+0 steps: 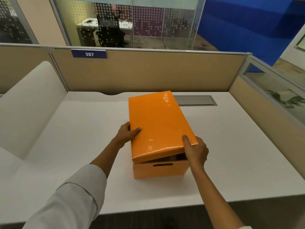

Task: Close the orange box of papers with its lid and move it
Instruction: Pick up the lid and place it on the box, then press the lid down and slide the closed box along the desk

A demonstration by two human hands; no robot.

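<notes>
On the white rectangular desk top (231, 154), roughly at its middle, stands the orange cardboard box (160, 170), with a dark slot handle cut into the side facing the person. Over it sits the glossy orange rectangular lid (156, 124), tilted: its near right corner is raised, leaving a dark gap above the box's rim, while its near left corner lies lower against the box. Whatever is inside the box is too dark to make out. The left hand (126, 134), coming out of a pale grey sleeve (72, 197), grips the lid's left edge, thumb pressed on top and fingers curled around the side. The right hand (195, 150) clasps the raised near right corner, thumb on top and fingers underneath. Behind the box, a grey metal cable hatch (196, 100) is set into the desk, partly hidden by the lid. A tan partition panel (148, 70) behind the desk carries a blue plate reading 387 (89, 54).
</notes>
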